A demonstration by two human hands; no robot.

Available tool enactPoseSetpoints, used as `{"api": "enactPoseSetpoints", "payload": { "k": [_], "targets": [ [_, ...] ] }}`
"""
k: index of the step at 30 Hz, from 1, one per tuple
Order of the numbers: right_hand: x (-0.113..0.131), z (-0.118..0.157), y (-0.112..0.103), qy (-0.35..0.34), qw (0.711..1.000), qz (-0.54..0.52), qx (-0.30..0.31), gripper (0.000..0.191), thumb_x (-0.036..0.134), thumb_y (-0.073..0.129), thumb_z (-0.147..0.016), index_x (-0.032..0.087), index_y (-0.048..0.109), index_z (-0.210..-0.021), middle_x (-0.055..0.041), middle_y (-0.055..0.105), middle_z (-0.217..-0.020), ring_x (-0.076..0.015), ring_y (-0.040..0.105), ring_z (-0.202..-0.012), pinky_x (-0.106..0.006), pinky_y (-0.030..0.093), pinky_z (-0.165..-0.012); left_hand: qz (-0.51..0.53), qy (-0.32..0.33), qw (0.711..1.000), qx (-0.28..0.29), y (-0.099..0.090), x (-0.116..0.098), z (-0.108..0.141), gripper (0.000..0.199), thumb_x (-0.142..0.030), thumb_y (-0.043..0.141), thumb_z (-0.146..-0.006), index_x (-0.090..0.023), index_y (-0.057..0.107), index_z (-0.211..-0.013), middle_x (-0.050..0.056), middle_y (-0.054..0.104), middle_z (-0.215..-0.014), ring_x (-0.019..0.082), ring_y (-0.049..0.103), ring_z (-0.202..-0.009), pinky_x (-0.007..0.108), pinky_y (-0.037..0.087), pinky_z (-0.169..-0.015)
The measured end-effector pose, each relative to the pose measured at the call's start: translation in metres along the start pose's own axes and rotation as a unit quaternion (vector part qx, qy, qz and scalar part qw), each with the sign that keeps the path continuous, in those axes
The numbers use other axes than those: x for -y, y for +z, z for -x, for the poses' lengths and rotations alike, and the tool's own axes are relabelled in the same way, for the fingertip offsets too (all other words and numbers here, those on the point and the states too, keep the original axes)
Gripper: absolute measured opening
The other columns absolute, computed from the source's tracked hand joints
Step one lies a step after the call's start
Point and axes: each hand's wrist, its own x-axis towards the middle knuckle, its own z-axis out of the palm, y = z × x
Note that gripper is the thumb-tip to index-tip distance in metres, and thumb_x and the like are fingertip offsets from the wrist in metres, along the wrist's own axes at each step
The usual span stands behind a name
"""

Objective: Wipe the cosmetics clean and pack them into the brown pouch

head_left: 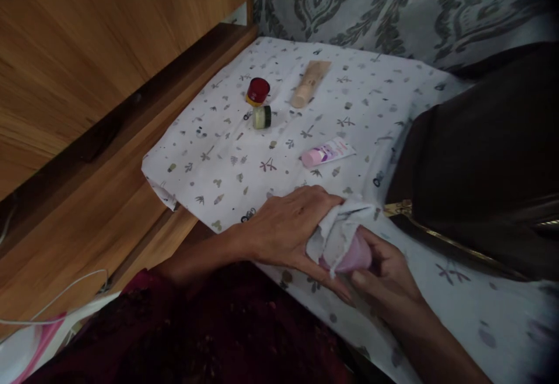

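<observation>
A pink container (358,254) is between my two hands, partly covered by a crumpled greyish-white cloth (338,229). My left hand (292,229) presses the cloth against the container's left side. Around its right side curl the fingers of my right hand (386,273), thumb at the lower edge. Just beyond my hands lies a small white and purple tube with a pink cap (327,152). Farther back are a beige tube (311,84), a red-lidded jar (258,91) and a small pale jar with a dark lid, on its side (261,117).
A white printed sheet (244,180) covers the surface under the items. At the right stands a dark bag (480,168) with a gold zip. Wooden panels (109,40) rise on the left, and a thin white cable (65,299) hangs at the lower left.
</observation>
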Motion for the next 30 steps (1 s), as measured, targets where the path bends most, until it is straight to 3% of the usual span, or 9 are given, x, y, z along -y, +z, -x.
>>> {"api": "enactPoseSetpoints", "payload": {
  "k": [7, 11, 15, 23, 26, 30],
  "targets": [
    [-0.008, 0.002, 0.002, 0.03, 0.992, -0.088, -0.084, 0.081, 0.058, 0.088, -0.059, 0.028, 0.059, -0.129, -0.0083, 0.068, -0.127, -0.0268, 0.068, -0.11, -0.038, 0.056, -0.094, -0.012, -0.039, 0.997, -0.065, 0.007, -0.004, -0.007, 0.089, -0.085, 0.059, -0.069, -0.016, 0.045, -0.122, 0.014, 0.061, -0.111, 0.029, 0.062, -0.098, 0.042, 0.054, -0.075],
    [0.002, -0.003, 0.009, 0.009, 0.99, -0.13, -0.061, 0.073, 0.061, 0.085, -0.064, 0.026, 0.063, -0.124, -0.0083, 0.069, -0.123, -0.0268, 0.066, -0.113, -0.041, 0.053, -0.1, -0.025, -0.072, 0.993, -0.089, 0.01, -0.006, -0.006, 0.082, -0.089, 0.054, -0.069, -0.019, 0.047, -0.113, 0.008, 0.061, -0.099, 0.026, 0.062, -0.087, 0.039, 0.052, -0.07],
    [0.007, -0.008, 0.012, 0.005, 0.981, -0.181, -0.072, 0.061, 0.066, 0.078, -0.069, 0.029, 0.063, -0.116, -0.0057, 0.072, -0.111, -0.0244, 0.068, -0.105, -0.039, 0.056, -0.093, -0.021, -0.072, 0.991, -0.109, 0.011, -0.004, -0.005, 0.073, -0.087, 0.051, -0.073, -0.021, 0.049, -0.103, 0.003, 0.06, -0.088, 0.021, 0.06, -0.078, 0.035, 0.048, -0.066],
    [0.012, -0.008, 0.009, -0.033, 0.984, -0.156, -0.076, 0.062, 0.06, 0.085, -0.063, 0.028, 0.048, -0.1, -0.0009, 0.068, -0.098, -0.0175, 0.068, -0.084, -0.032, 0.058, -0.078, -0.037, -0.092, 0.986, -0.135, 0.019, -0.005, -0.002, 0.05, -0.07, 0.043, -0.091, -0.021, 0.046, -0.083, -0.004, 0.047, -0.069, 0.013, 0.043, -0.057, 0.027, 0.036, -0.055],
    [0.013, -0.009, 0.009, -0.039, 0.982, -0.168, -0.081, 0.065, 0.058, 0.087, -0.061, 0.028, 0.045, -0.1, 0.0011, 0.066, -0.092, -0.0152, 0.066, -0.077, -0.031, 0.057, -0.075, -0.054, -0.069, 0.986, -0.143, 0.02, -0.006, -0.003, 0.042, -0.059, 0.044, -0.096, -0.022, 0.045, -0.078, -0.004, 0.046, -0.066, 0.012, 0.042, -0.056, 0.025, 0.033, -0.054],
    [0.014, -0.009, 0.008, -0.055, 0.98, -0.172, -0.087, 0.062, 0.055, 0.086, -0.064, 0.028, 0.044, -0.101, 0.0026, 0.064, -0.091, -0.0126, 0.064, -0.07, -0.028, 0.055, -0.067, -0.073, 0.015, 0.985, -0.158, 0.019, -0.008, -0.004, 0.032, -0.041, 0.048, -0.099, -0.022, 0.043, -0.074, -0.004, 0.045, -0.065, 0.011, 0.042, -0.057, 0.025, 0.034, -0.054]
  ]
}}
